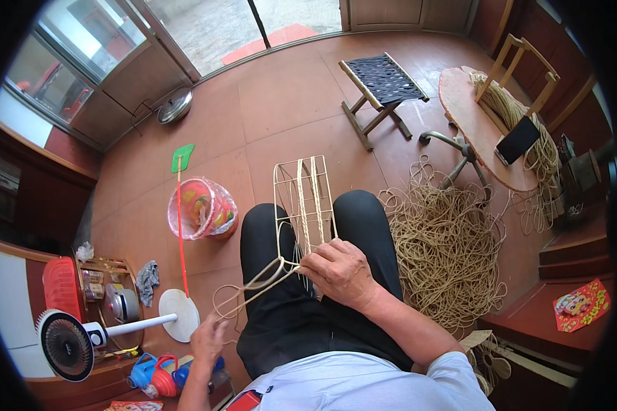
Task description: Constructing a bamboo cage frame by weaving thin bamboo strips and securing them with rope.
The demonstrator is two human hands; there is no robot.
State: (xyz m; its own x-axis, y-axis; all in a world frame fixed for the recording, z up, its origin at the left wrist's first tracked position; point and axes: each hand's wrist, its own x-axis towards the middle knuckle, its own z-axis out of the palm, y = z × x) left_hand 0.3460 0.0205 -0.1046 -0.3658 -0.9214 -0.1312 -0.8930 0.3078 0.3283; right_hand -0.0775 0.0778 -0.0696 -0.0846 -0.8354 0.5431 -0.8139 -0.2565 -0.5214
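Observation:
A slim, open wire frame point(299, 198), cream-coloured, stands between my knees, with braided cord running along its length. My right hand point(339, 270) is closed around its near end, where the cord is wrapped; the fingers hide part of that end. From there a loose tan cord point(253, 291) loops out to the left over my thigh. My left hand point(208, 339) is low on the left, its fingers curled and somewhat blurred, pinched at the cord's loop.
A large heap of tan cord point(445, 250) lies on the floor at my right. Beyond are a folding stool point(384, 82) and a round board point(459, 103) bearing more cord and a phone point(517, 140). At left stand a lined bucket point(216, 222), a green swatter point(183, 157) and a fan point(66, 344).

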